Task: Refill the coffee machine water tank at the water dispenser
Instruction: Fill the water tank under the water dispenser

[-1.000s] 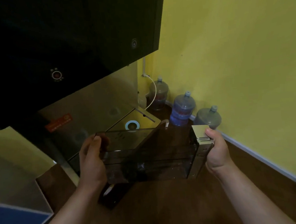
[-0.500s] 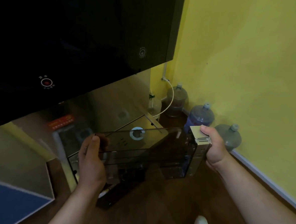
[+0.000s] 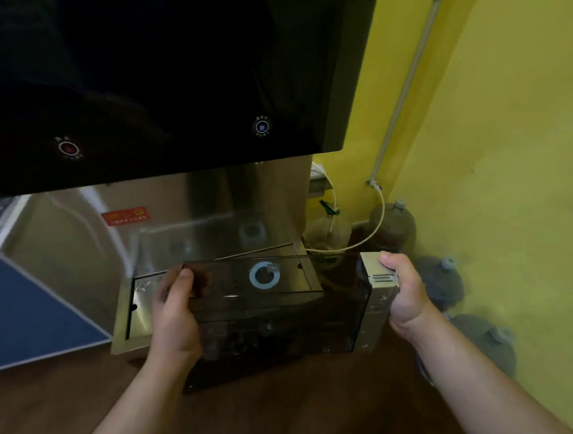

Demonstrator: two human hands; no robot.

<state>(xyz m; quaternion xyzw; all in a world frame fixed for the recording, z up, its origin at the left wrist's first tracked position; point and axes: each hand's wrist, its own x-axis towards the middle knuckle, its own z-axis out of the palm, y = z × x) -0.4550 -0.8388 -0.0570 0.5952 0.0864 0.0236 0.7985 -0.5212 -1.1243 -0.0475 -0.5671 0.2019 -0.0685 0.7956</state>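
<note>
Tank at the dispenser, not yet filling.

My left hand [image 3: 175, 319] grips one end of the dark, see-through water tank [image 3: 277, 314] and my right hand [image 3: 405, 293] clamps its silver end, holding it level over the front of the water dispenser [image 3: 170, 89] tray [image 3: 139, 303]. The tank looks empty; I judge positioning under a spout at 12 o'clock, filling and carrying back remain.

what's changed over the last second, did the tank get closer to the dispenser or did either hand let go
The water tank has come closer to the dispenser: it now overlaps the steel drip tray, with the tray's blue ring showing through it, below the blue-lit button. Neither hand let go: the left hand stays on the tank's left end, the right hand on its silver end.
</note>
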